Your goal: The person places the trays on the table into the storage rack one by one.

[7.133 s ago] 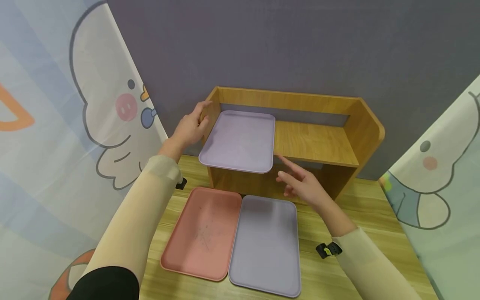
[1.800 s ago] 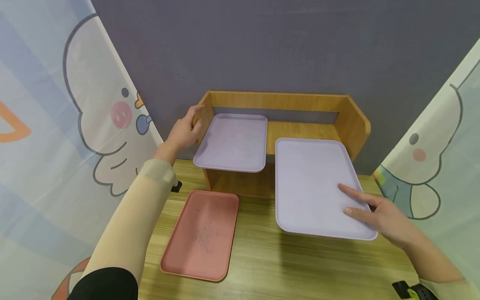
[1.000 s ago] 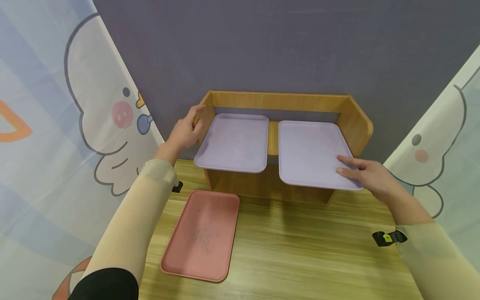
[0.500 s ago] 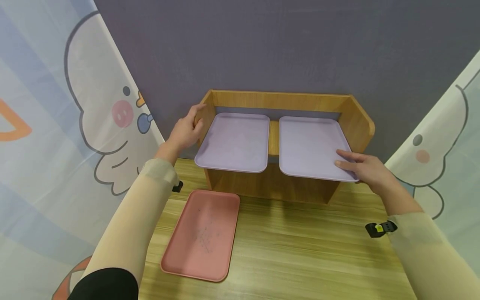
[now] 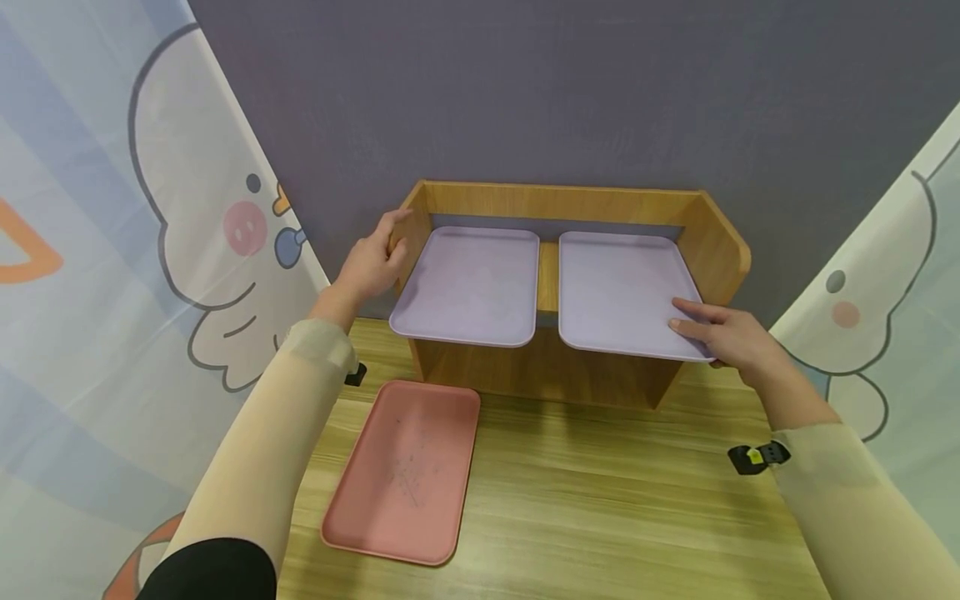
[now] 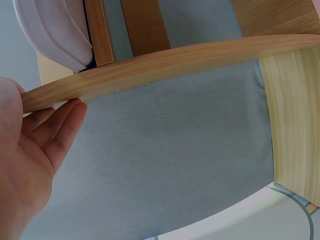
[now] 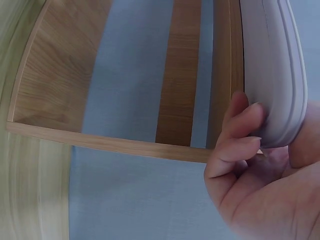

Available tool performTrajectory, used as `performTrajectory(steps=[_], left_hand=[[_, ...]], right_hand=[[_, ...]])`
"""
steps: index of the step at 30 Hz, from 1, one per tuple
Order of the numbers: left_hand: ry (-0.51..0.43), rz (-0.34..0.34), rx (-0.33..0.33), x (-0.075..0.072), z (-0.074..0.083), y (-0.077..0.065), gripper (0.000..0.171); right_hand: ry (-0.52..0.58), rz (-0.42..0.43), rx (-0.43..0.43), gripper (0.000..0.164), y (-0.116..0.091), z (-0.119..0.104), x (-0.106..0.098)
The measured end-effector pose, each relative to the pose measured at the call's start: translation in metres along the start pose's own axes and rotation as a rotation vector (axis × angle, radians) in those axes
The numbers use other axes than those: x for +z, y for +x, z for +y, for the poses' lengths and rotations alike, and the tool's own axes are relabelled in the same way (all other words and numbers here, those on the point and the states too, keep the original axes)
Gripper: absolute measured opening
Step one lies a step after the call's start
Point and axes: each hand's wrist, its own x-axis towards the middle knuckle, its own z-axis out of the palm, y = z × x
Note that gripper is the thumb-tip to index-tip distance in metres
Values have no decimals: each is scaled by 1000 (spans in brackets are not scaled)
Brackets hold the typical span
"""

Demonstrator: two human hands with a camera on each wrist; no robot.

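Note:
Two lavender trays lie side by side on the upper board of a small wooden desk shelf [image 5: 547,275]. My right hand [image 5: 738,340] pinches the front right corner of the right tray [image 5: 626,292], thumb on top; the right wrist view shows curled fingers beneath the tray's edge. At the other end, my left hand [image 5: 369,265] grips the shelf's left side panel [image 6: 165,60], fingers on its outer face in the left wrist view. Beside that panel sits the left tray [image 5: 472,287], its front edge overhanging the board.
A pink tray [image 5: 405,475] with dark scratches lies on the wood-grain table [image 5: 585,500] in front of the shelf. Behind stands a grey partition [image 5: 555,92]. Cartoon-printed curtains hang at the left [image 5: 217,308] and right [image 5: 862,350].
The second lavender tray has left its place beside the pink tray; my right hand has brought it onto the shelf and slid it backward, barely moving lately. My left hand stays put.

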Motion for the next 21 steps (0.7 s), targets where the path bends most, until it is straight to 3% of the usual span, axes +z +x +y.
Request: performTrajectory(steps=[9,21], left_hand=[[4,-4,-2,-1,2,-2,56],[7,7,2,1,1,-1,56]], right_hand=[[17,4,-31,85,-7,7,-2],[-16,68,-120,77,-53,20,-8]])
